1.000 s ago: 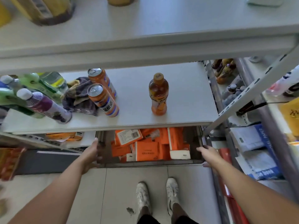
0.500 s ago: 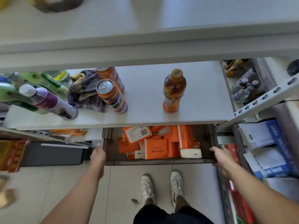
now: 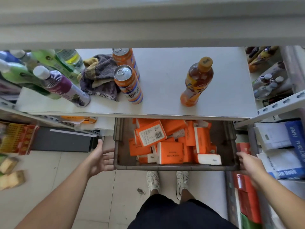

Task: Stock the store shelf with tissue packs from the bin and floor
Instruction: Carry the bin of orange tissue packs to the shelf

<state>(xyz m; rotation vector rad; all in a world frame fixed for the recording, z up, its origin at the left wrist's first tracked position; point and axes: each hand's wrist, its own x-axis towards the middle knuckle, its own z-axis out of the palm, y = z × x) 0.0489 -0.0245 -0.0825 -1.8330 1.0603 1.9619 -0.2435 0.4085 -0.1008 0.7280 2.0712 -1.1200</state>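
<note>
1. From my station I see the left hand (image 3: 102,160) spread open, palm facing the left wall of the grey bin (image 3: 173,167), holding nothing.
2. The right hand (image 3: 247,164) curls its fingers over the bin's right rim.
3. Orange tissue packs (image 3: 171,152) lie jumbled inside the bin, which sits on the floor (image 3: 49,171), partly beneath the white shelf (image 3: 165,96).

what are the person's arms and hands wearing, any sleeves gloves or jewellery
Nothing. Both forearms are bare to the frame's edge, no sleeve in view. The left hand and right hand wear no gloves, and no watch, ring or band is visible.
</note>
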